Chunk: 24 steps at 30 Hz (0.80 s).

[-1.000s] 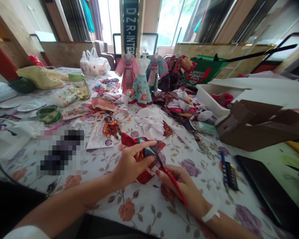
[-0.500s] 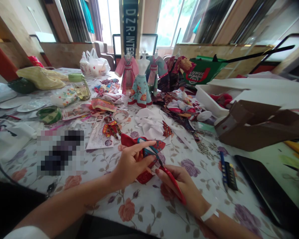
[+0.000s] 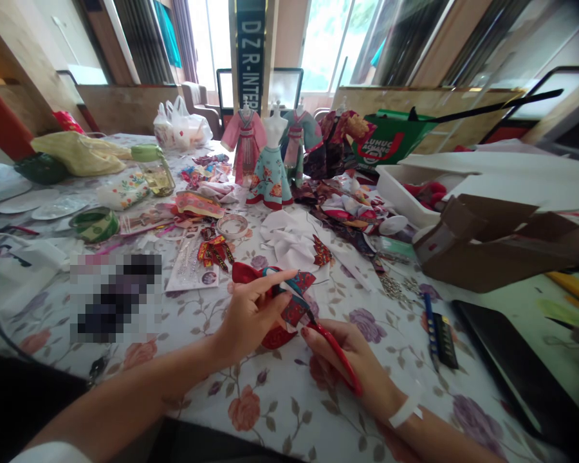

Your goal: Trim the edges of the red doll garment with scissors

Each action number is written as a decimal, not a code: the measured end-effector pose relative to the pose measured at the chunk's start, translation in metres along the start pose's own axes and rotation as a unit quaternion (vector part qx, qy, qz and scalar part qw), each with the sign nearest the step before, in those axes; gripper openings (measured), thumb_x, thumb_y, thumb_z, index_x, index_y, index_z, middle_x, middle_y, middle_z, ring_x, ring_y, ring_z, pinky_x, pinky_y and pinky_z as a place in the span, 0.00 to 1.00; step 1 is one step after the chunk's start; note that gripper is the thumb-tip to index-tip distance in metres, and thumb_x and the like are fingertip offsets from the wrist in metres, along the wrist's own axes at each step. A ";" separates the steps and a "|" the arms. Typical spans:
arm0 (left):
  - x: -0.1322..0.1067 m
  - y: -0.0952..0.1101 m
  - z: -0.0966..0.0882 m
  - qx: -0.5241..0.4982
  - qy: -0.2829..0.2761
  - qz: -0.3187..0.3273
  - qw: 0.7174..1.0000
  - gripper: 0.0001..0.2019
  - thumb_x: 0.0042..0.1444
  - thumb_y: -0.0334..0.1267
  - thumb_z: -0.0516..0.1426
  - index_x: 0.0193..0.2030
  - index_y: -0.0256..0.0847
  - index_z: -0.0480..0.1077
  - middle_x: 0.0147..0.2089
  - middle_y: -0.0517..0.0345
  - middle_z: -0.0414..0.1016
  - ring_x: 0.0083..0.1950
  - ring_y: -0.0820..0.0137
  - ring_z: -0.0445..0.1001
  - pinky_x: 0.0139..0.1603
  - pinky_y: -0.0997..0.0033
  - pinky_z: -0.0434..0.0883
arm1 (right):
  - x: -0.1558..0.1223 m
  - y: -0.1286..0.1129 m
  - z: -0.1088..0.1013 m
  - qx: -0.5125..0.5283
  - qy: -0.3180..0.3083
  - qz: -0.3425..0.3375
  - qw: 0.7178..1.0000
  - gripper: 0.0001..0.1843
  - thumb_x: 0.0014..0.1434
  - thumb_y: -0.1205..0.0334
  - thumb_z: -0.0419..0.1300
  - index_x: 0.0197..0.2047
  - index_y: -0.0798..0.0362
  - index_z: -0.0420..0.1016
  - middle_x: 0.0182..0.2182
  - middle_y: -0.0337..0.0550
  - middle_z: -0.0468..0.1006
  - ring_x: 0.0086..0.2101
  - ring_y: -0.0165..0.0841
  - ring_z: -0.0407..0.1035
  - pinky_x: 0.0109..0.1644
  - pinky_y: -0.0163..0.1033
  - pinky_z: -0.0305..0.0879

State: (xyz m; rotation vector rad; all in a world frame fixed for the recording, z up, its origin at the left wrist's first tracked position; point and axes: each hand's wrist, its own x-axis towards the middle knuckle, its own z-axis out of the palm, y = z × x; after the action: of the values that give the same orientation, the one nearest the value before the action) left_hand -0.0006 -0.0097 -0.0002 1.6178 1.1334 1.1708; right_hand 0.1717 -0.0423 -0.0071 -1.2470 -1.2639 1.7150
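Over the near middle of the table, my left hand (image 3: 255,305) grips a small piece of red and blue patterned fabric (image 3: 305,281), its forefinger stretched along the top and its thumb pressing below. Red-handled scissors (image 3: 340,355) are in my right hand (image 3: 354,344), the fingers wrapped round the handles. Their dark blades point up and left, at the fabric's right edge; whether the blades are apart is too small to tell. A red part of the fabric hangs below my left hand. Just beyond lies crumpled white cloth (image 3: 287,238) with a red patterned scrap (image 3: 323,251).
Small dress forms in a pink robe (image 3: 246,145) and a blue flowered skirt (image 3: 270,183) stand at the back. A cardboard box (image 3: 482,251) and a black tablet-like slab (image 3: 502,366) lie right. Green tape (image 3: 94,224) and a glass jar (image 3: 155,172) are left.
My left hand has shifted slightly left, and its thumb has drawn back, so more of the patterned fabric shows near the blades. The scissors stay almost in the same place.
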 end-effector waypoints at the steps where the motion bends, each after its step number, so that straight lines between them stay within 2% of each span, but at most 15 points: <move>1: 0.000 0.000 0.000 -0.001 0.000 0.000 1.000 0.17 0.56 0.37 0.56 0.53 0.41 0.72 0.18 0.69 0.48 0.20 0.79 0.45 0.18 0.78 0.46 | 0.000 0.000 0.000 0.002 -0.002 0.000 1.000 0.23 0.49 0.47 0.64 0.20 0.52 0.57 0.11 0.29 0.56 0.14 0.26 0.56 0.19 0.33 0.55; 10: 0.001 -0.002 0.000 0.007 0.018 -0.002 1.000 0.18 0.55 0.37 0.57 0.52 0.40 0.72 0.20 0.68 0.50 0.21 0.79 0.46 0.20 0.79 0.47 | 0.001 0.001 -0.001 -0.004 -0.008 -0.009 1.000 0.23 0.50 0.46 0.64 0.20 0.53 0.60 0.11 0.30 0.57 0.15 0.26 0.58 0.19 0.33 0.56; 24: 0.001 -0.001 0.001 0.006 0.017 -0.028 0.999 0.21 0.54 0.38 0.57 0.56 0.42 0.69 0.20 0.68 0.48 0.22 0.78 0.46 0.21 0.79 0.48 | 0.003 0.005 -0.003 -0.002 -0.004 -0.014 1.000 0.23 0.50 0.46 0.64 0.19 0.53 0.60 0.11 0.31 0.60 0.14 0.26 0.58 0.18 0.32 0.54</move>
State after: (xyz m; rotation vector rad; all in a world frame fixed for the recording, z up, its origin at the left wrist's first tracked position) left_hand 0.0002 -0.0089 -0.0010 1.5708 1.2018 1.1620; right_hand 0.1739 -0.0402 -0.0126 -1.2204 -1.2829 1.6996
